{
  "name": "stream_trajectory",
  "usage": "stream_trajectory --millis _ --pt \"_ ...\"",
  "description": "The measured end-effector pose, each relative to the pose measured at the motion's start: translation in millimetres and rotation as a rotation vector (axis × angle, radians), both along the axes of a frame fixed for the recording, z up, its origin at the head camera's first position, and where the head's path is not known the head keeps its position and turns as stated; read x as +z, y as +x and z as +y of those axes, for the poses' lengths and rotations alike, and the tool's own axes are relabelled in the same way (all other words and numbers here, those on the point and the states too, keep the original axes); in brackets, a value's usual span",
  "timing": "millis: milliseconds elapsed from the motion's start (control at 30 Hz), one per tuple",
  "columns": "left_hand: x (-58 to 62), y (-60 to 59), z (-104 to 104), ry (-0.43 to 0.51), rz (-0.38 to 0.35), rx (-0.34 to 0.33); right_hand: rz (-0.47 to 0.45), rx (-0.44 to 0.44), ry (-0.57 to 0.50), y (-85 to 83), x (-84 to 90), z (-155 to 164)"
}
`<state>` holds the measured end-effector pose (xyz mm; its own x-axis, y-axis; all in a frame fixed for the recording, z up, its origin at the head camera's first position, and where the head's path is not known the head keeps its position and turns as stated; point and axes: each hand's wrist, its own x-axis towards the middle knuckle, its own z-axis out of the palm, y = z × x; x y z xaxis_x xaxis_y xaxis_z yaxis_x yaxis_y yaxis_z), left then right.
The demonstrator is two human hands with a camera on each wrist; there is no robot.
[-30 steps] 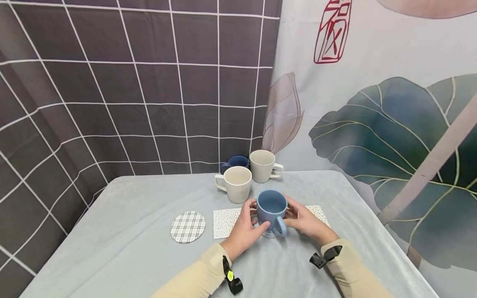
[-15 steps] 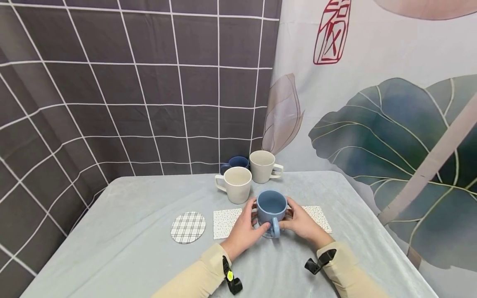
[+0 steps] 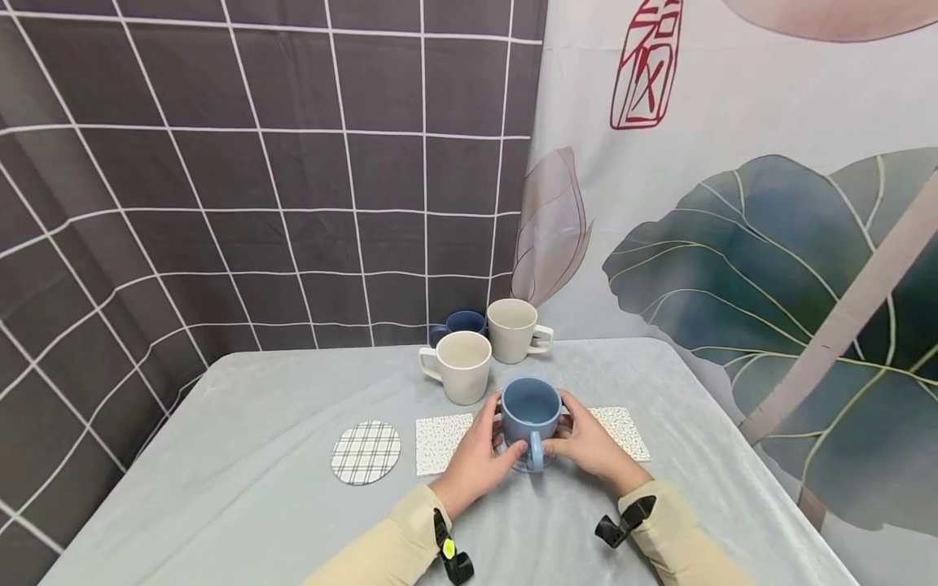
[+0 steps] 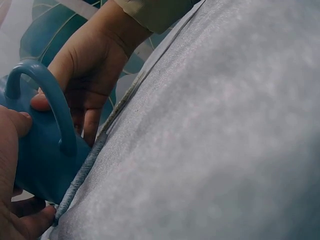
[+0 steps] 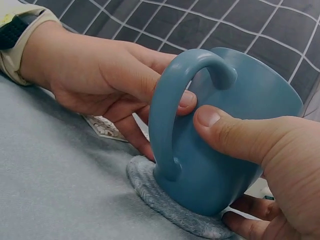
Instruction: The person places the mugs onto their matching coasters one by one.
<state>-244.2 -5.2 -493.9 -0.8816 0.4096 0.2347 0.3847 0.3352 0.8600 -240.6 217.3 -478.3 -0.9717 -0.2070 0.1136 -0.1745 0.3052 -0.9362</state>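
Note:
A light blue mug (image 3: 523,431) stands upright on a round woven grey-blue coaster (image 5: 165,206), its handle pointing toward the person. From the left side, the left hand (image 3: 476,460) holds the mug, thumb on its front beside the handle. Opposite, the right hand (image 3: 593,443) grips the other side, with its thumb (image 5: 220,125) pressed on the wall close to the handle. Both thumbs flank the handle in the right wrist view. Lower fingers of the two hands reach down near the coaster's edge. The mug's far side is hidden in the head view.
Behind stand two cream mugs (image 3: 465,374) and a dark blue mug (image 3: 466,322). Speckled rectangular mats (image 3: 442,443) show at both sides of the hands. A round plaid coaster (image 3: 366,452) lies left on the grey cloth-covered table (image 3: 242,456). Patterned curtains hang behind.
The light blue mug has turned on the spot, its handle swinging from front right to straight at the front. The right hand has shifted slightly left with it; the left keeps its hold.

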Motion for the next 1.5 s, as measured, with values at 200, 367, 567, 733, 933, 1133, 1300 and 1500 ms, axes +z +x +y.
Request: stream_trajectory --millis 200,367,567,733,933,1133,1300,1500 --pt "0.2 -0.1 0.1 0.018 0.032 -0.008 0.005 0.004 -0.004 -0.9 -2.4 1.4" --pt "-0.5 0.2 -0.3 0.014 0.032 -0.008 0.003 0.010 -0.004 -1.2 -3.8 1.4" --pt "-0.8 -0.7 -0.6 0.012 0.017 -0.014 -0.004 0.011 -0.023 -1.6 -4.1 1.1" --pt "-0.6 -0.2 -0.8 0.025 0.012 -0.008 0.002 0.125 -0.045 -5.0 -1.4 9.9" --pt "-2.2 1.1 -0.6 0.038 0.011 0.005 -0.035 0.363 0.005 -15.3 22.4 34.0" --pt "-4.0 0.0 -0.1 0.047 0.014 0.010 0.014 0.303 0.150 -44.2 55.2 52.2" --pt "-4.9 -0.7 -0.5 0.038 0.024 0.006 0.034 0.093 0.225 -72.7 75.8 53.7" --pt "-4.7 -0.3 -1.0 0.043 0.012 -0.003 -0.022 -0.027 0.239 -103.8 82.4 50.6"
